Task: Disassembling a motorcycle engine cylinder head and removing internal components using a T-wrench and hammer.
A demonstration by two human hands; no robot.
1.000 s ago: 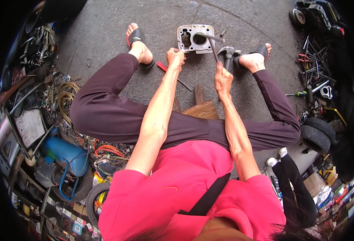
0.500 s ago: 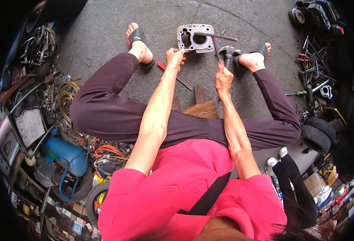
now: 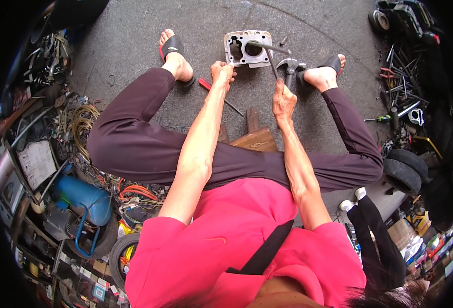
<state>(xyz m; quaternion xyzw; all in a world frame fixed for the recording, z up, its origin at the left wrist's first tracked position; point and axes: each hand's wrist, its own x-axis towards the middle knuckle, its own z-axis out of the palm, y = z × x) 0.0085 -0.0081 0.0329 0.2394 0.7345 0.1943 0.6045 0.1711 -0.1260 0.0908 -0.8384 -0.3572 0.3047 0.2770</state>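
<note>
Closest to my camera, a pink shirt filled the lower view, a small curved orange mark on its chest. Past the dark trousers I saw a wooden stool. Farther out, a red-handled screwdriver lay on the grey floor, its shaft passing beneath the left forearm. At the left hand, the fingers were closed on the near left corner of a metal block. At the right hand, they were wrapped around the handle of a dark tool, leaving the block ahead and to their left, apart from them. That tool's long crossbar reached over the block; I could not tell whether its end touched the metal. A claw hammer lay just right of the block.

On the left foot, a black sandal bore a pale marking too small for me to read. Between the feet, the block sat on the floor, dull silver and roughly rectangular, with a round bore on the right, an irregular opening on the left and small holes around them.
</note>
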